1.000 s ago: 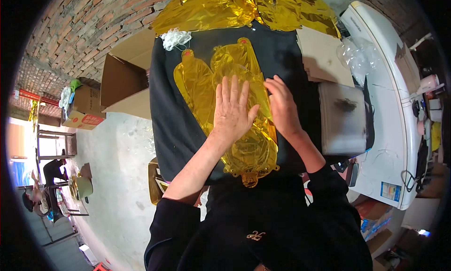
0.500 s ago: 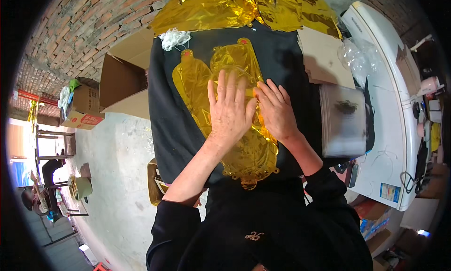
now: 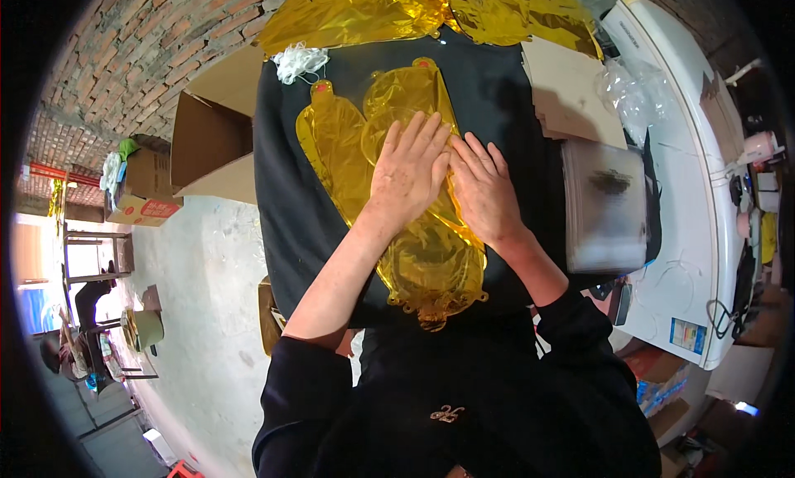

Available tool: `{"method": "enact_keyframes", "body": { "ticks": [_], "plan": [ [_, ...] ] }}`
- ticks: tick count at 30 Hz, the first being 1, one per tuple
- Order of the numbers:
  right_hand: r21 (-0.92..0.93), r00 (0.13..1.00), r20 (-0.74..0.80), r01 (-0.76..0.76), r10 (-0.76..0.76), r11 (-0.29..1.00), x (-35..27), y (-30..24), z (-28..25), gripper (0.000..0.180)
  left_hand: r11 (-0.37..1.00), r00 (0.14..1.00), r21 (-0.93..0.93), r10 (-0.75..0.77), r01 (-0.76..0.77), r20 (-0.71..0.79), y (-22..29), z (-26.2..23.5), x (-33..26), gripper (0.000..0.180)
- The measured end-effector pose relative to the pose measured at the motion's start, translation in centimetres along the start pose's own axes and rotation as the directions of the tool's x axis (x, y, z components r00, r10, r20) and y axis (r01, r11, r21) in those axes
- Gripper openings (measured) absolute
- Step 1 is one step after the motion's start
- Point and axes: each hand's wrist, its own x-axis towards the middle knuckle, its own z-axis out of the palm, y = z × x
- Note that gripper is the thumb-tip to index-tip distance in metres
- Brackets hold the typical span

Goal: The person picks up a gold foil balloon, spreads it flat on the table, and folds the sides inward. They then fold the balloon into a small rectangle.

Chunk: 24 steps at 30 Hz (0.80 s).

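Observation:
A flat, uninflated gold foil balloon [image 3: 435, 267] lies on the black cloth [image 3: 306, 221] in front of me. It has long lobes with small tabs at their far ends, two of them marked red. My left hand [image 3: 406, 176] rests palm down on its middle, fingers stretched out and covering part of the foil. Just right of it, my right hand [image 3: 487, 200] lies along the foil's right edge, its fingers extended and its fingertips close to the left hand. What is under the palms is hidden.
More gold foil sheets [image 3: 356, 18] spread across the far end. A tangle of white string [image 3: 300, 62] sits at the far left corner. Cardboard sheets [image 3: 571, 93] and a stack of clear plastic bags [image 3: 604, 213] lie at right, beside a white appliance [image 3: 683, 254]. An open cardboard box [image 3: 211, 142] stands left.
My left hand has tilted to the right, its fingertips now nearer the right hand. The right hand has barely shifted. The whole view has moved slightly.

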Motion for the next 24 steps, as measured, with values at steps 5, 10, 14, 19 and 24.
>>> {"method": "enact_keyframes", "body": {
  "ticks": [5,10,14,19,24],
  "plan": [
    [-0.007,1.0,0.02,-0.012,0.012,1.0,-0.4,-0.2,-0.3,0.057,0.997,0.998,0.075,-0.002,-0.003,0.063,0.1,0.1,0.1,0.051],
    [0.027,0.998,0.06,0.02,-0.022,0.999,-2.8,-1.4,-2.8,0.065,0.997,0.997,0.074,-0.034,0.028,0.074,0.1,-0.2,0.4,0.051],
    [0.083,0.984,0.171,0.029,-0.043,0.996,-6.4,-2.5,-4.5,0.079,0.994,0.997,0.109,-0.021,0.013,0.08,0.1,0.2,0.5,0.052],
    [0.085,0.95,0.298,0.067,-0.089,0.994,-10.1,-4.2,-6.4,0.087,0.992,0.992,0.123,-0.034,0.019,0.121,0.2,0.1,0.0,0.053],
    [0.173,0.929,0.247,0.239,-0.277,0.956,-12.6,-5.3,-8.3,0.067,0.995,0.994,0.097,-0.024,0.013,0.109,0.2,-0.1,-0.4,0.054]
  ]
}}
